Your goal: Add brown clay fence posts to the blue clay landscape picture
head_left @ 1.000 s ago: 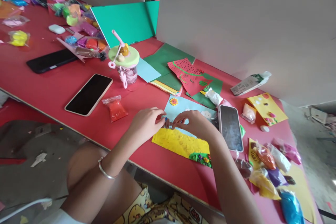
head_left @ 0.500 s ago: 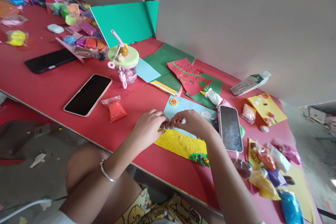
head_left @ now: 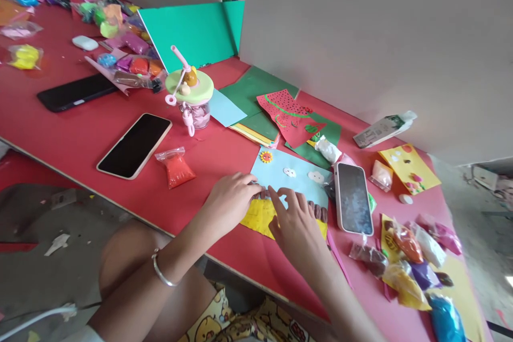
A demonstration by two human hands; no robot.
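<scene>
A blue card picture lies before me, with a clay sun, white clouds and a yellow clay strip along its lower part. Short brown clay pieces stand in a row where blue meets yellow. My left hand is closed at the row's left end, its bent fingers on a brown clay piece; its thumb is partly hidden. Over the card, my right hand is open, fingers apart, the index fingertip at the brown clay beside the left fingers. It covers the card's lower right part.
A phone touches the card's right side, with several bags of clay beyond. To the left lie a red clay bag and another phone. A lidded cup with straw and a watermelon card are farther back.
My hands were pinched together above the card. Now the right hand has come down and spread its fingers, uncovering the clouds and brown pieces; the left has lowered slightly.
</scene>
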